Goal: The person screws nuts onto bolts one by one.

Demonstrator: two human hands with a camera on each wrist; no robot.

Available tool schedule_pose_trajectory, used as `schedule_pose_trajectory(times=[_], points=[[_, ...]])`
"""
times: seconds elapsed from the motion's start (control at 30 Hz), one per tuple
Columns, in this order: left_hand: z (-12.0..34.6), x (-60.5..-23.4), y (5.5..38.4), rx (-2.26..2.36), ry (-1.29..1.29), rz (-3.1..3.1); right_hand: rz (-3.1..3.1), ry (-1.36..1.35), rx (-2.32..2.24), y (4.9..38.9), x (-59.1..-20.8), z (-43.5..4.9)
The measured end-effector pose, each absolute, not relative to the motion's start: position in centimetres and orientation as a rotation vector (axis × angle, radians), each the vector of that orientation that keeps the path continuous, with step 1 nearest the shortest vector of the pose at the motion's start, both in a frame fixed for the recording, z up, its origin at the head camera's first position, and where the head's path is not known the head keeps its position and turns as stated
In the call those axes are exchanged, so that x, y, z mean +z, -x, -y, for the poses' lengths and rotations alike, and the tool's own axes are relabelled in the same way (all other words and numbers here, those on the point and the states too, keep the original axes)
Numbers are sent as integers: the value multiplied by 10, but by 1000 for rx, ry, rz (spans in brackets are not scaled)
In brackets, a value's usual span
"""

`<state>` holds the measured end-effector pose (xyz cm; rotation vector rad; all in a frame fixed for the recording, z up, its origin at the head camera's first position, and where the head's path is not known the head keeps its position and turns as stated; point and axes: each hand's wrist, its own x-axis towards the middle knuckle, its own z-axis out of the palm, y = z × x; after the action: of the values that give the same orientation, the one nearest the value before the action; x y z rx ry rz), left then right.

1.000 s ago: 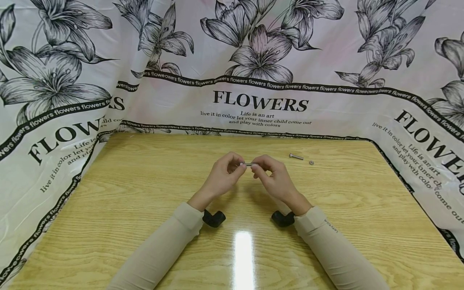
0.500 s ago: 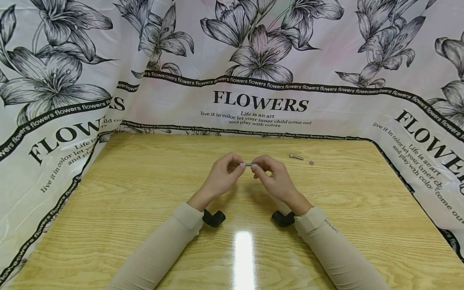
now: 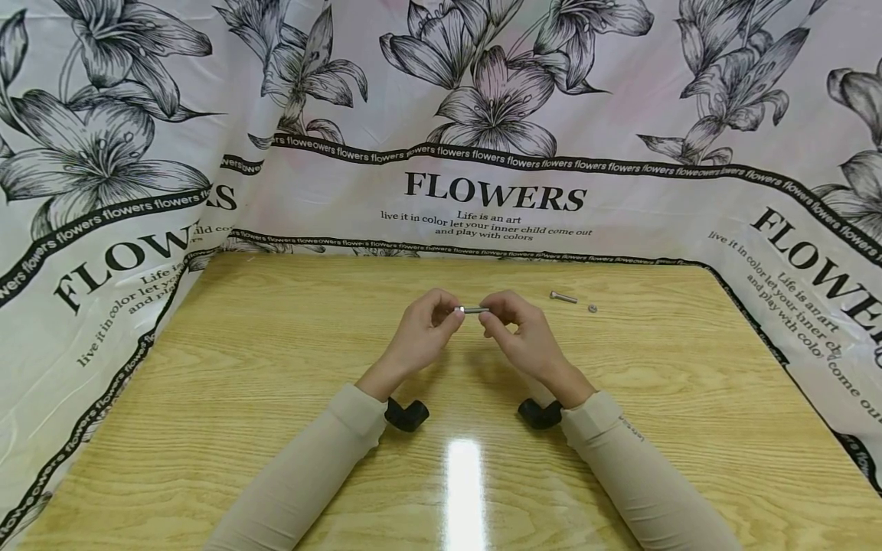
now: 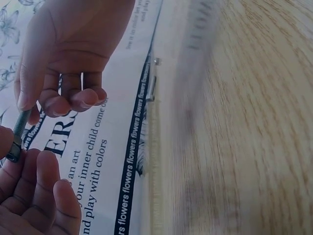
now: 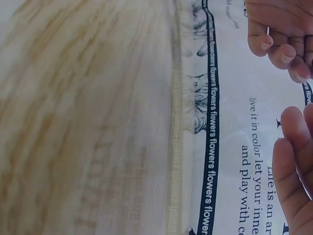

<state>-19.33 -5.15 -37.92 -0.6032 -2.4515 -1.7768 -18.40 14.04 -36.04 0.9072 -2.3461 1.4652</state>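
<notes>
A small metal bolt is held level between both hands above the table. My left hand pinches it at the head end with thumb and forefinger. The fingers of my right hand pinch the opposite, threaded end; whether a nut is hidden there I cannot tell. In the left wrist view the bolt's threaded shank runs from its head up to the right fingertips. Only loosely bent fingers of my left hand and right hand show in the right wrist view, with the bolt outside it.
A second bolt lies on the wooden table at the back right, with a small nut beside it. A flower-printed cloth hangs behind and along both sides. Black wrist mounts sit at the cuffs.
My right hand has shifted very slightly up and to the right. A little more of the bolt, including its bright head end, shows between the fingers. The left hand stays nearly still.
</notes>
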Motion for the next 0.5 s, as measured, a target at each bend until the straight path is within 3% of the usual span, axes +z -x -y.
schedule_pose_trajectory(times=[0.5], points=[[53,-376,191,-1750,587,2481,2386,-867,1484,183,-360,-140]])
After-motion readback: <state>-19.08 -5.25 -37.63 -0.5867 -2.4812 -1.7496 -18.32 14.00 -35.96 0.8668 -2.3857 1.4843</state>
